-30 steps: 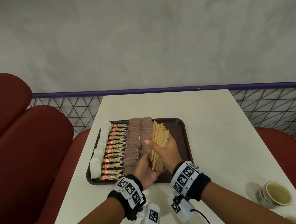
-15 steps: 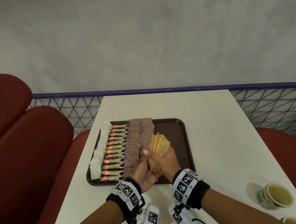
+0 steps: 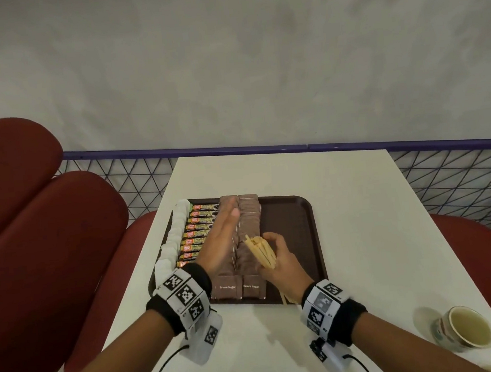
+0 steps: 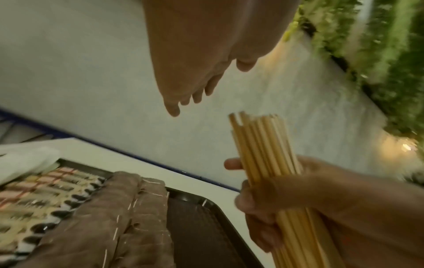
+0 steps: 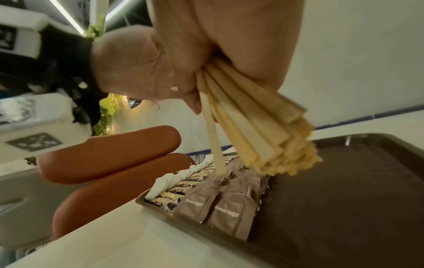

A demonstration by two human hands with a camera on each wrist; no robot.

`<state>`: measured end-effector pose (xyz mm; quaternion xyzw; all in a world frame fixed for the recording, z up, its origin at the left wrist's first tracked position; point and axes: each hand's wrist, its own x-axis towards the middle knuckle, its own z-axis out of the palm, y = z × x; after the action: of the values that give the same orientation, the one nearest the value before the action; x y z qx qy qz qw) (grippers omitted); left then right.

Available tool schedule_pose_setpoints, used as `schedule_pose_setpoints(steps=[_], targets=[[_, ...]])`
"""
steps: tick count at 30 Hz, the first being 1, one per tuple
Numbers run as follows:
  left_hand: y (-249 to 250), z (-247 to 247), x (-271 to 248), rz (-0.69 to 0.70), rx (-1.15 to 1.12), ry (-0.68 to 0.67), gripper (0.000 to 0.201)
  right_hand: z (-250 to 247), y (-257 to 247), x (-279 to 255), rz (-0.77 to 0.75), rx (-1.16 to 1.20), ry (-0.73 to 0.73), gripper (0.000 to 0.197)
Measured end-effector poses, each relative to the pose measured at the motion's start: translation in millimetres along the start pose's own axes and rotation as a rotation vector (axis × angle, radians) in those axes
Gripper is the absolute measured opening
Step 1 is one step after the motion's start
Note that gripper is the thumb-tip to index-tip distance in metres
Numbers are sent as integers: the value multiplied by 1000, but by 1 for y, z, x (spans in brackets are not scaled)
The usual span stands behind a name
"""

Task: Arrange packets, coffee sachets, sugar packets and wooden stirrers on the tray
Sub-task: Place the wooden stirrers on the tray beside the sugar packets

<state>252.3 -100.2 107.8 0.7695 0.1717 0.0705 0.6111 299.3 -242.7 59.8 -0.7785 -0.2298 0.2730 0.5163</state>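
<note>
Right hand (image 3: 278, 254) grips a bundle of stirrers (image 3: 261, 251), fingers and thumb curled round its middle. Bundle tilted, top ends fanned a little toward the left hand, bottom ends reaching down past the near rim of the tray (image 3: 294, 211). In the right wrist view one stirrer sticks out longer than the rest.

Left hand (image 3: 222, 242) flat, fingers straight and pressed together, holding nothing. It reaches forward above the tray, just left of the bundle and apart from it. Contact with the packets below: cannot tell.

Under and beside the left hand, two rows of brown sugar packets (image 3: 252, 287), standing on edge. Left of that hand, a row of coffee sachets (image 3: 199, 220), then a row of white packets (image 3: 179, 225) along the tray's left rim.

Tray floor beyond the right hand is bare brown.

A cup (image 3: 465, 329) stands on the table (image 3: 363, 234), well right of the right wrist.
</note>
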Motion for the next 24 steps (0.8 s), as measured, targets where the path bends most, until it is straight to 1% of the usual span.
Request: schedule_pose_setpoints(steps=[1, 3, 4, 5, 7, 9, 11, 15, 18, 21, 23, 24], targets=[[0, 3, 1, 17, 62, -24, 52, 2, -1, 0, 11, -32, -12, 69], [-7, 15, -1, 19, 205, -137, 53, 7, -4, 3, 17, -110, -22, 86], [-10, 21, -3, 13, 252, -186, 52, 10, -4, 4, 20, -146, -21, 92], [-13, 24, -5, 8, 266, -205, 51, 11, -4, 5, 28, -172, -18, 96], [-16, 24, -6, -3, 219, -157, 50, 11, -2, 5, 59, -188, -8, 101], [-17, 20, -5, -5, 95, -43, 51, 9, -1, 4, 79, -181, -4, 104], [-17, 18, -4, -23, -22, 14, 52, 9, 0, 5, 83, -191, -1, 106], [-24, 25, -6, -136, -151, 33, 58, 16, -1, 9, 83, -204, -1, 106], [-31, 28, -4, -163, -226, 69, 58, 21, -1, 10, 104, -192, -22, 108], [-33, 29, -6, -193, -294, 84, 67, 23, 0, 10, 134, -179, -35, 109], [-39, 30, -6, -209, -280, 91, 67, 26, 3, 11, 151, -194, -48, 113], [-41, 31, -6, -212, -261, 103, 64, 27, 4, 11, 160, -212, -50, 115]])
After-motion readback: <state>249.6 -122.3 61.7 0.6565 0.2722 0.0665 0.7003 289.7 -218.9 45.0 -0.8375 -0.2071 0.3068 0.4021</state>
